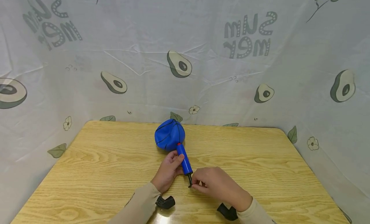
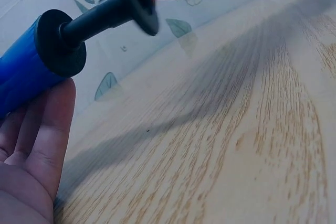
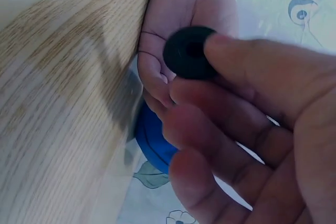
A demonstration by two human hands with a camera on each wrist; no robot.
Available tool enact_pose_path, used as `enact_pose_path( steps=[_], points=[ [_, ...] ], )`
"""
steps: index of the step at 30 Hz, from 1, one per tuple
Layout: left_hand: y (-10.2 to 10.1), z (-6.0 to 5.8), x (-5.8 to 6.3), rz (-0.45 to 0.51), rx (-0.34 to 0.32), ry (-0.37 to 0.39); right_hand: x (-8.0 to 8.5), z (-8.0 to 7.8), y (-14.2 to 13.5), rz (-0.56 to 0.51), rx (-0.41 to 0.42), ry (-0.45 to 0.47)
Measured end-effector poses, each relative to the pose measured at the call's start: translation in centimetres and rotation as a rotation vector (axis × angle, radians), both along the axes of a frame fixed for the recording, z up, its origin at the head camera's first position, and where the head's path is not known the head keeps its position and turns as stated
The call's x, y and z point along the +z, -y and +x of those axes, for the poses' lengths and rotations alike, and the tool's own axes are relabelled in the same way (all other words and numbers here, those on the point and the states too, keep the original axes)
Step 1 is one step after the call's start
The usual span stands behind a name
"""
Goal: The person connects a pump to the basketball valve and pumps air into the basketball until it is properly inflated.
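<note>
Ball (image 1: pixel 165 136): sat toward table's (image 1: pixel 115 163) far side, dented; inflation looked incomplete.
Pump (image 1: pixel 184 160): red tip (image 1: pixel 179 143) met ball, rod (image 2: pixel 94 26) showed.
Left hand (image 1: pixel 169 168): fingers curled round barrel (image 2: pixel 23 64).
Right hand (image 1: pixel 215 184): thumb and fingertips pinched handle (image 3: pixel 184 59).

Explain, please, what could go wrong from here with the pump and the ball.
Neither hand seems to grip the dented ball, so it might turn and come off the pump, which the left hand holds. The right hand pinches only the edge of the black handle, so that hold might slip during a pull or push.
</note>
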State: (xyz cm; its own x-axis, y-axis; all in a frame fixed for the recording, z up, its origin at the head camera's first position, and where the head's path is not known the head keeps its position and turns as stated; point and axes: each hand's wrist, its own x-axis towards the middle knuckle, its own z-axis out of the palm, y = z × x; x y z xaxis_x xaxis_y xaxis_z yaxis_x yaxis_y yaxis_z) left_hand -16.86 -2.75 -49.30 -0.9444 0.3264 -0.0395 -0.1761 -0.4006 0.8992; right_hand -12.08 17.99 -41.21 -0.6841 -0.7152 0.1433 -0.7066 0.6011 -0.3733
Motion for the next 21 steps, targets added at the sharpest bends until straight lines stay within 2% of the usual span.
enact_pose_path(
  steps=[9, 14, 21],
  points=[
    [-0.11, -0.05, -0.09, -0.021, 0.023, 0.000, -0.14, 0.39, -0.02, 0.031, 0.167, 0.089],
    [-0.17, -0.17, -0.18, -0.029, 0.028, -0.004, -0.05, 0.60, 0.07, 0.070, 0.200, 0.158],
    [-0.14, -0.37, -0.32, -0.028, 0.041, 0.008, 0.10, 0.62, 0.25, 0.090, 0.216, 0.189]
  ],
)
